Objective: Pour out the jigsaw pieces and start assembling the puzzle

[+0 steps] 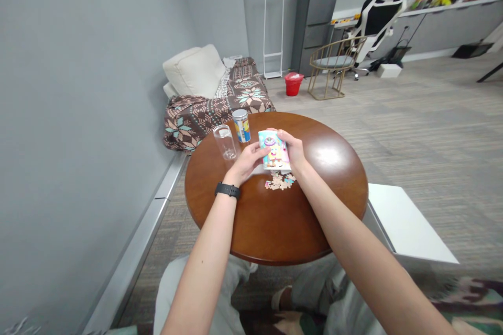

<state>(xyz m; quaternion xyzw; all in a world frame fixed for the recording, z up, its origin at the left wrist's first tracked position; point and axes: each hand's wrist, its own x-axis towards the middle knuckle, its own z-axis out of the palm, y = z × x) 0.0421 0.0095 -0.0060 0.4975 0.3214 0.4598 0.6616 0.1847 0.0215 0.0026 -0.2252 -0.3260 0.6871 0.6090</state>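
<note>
Both my hands hold a small cartoon picture card (276,156) upright above the round table, its printed side towards me. My left hand (248,160) grips its left side, thumb across the front. At the card's upper right edge, my right hand (294,149) has its thumb on the front, with the other fingers hidden behind. A small heap of jigsaw puzzle pieces (279,182) lies just below the card. Left of my hands stand a clear glass (225,142) and a printed tin (242,128) with a silver lid.
The round brown table (271,230) fills the middle. A white box-like stand (408,220) is at its right, and a sofa (220,107) with a patterned cover is behind it. Farther back are a red bin (293,85), a wire chair (332,63) and a seated person.
</note>
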